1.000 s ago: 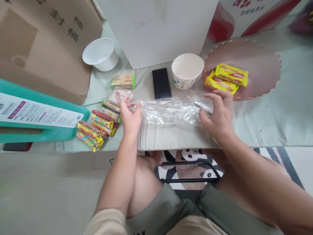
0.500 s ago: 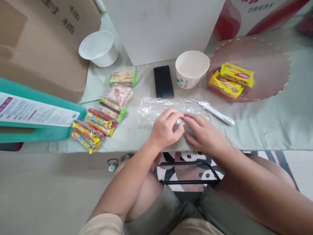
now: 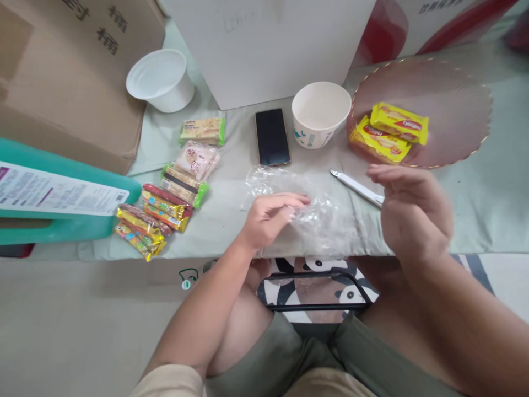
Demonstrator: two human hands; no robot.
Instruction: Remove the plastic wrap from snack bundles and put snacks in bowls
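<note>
A crumpled clear plastic bag (image 3: 326,223) lies at the front of the cloth-covered table. My left hand (image 3: 268,218) pinches its left part between thumb and fingers. To the right, my right hand (image 3: 415,212) is lifted off the bag, fingers stretched out and nothing visible in them. It covers the near end of a white utility knife (image 3: 355,187). Just behind that hand stands a pink translucent bowl (image 3: 454,121) with gold scalloped rim, holding yellow snack packets (image 3: 399,124). A white paper tub (image 3: 320,121) and a black phone (image 3: 273,138) are behind the bag.
On the left lie several wrapped snacks (image 3: 185,184) in a row, beside a teal jug (image 3: 82,226). A white plastic bowl (image 3: 165,82) stands near a cardboard box (image 3: 74,82). A white box (image 3: 273,49) blocks the back. The table's front edge is close to my forearms.
My right hand has left the bag and moved right, over the knife's end. My left hand still grips the bag, which is now more bunched and spread toward the front edge.
</note>
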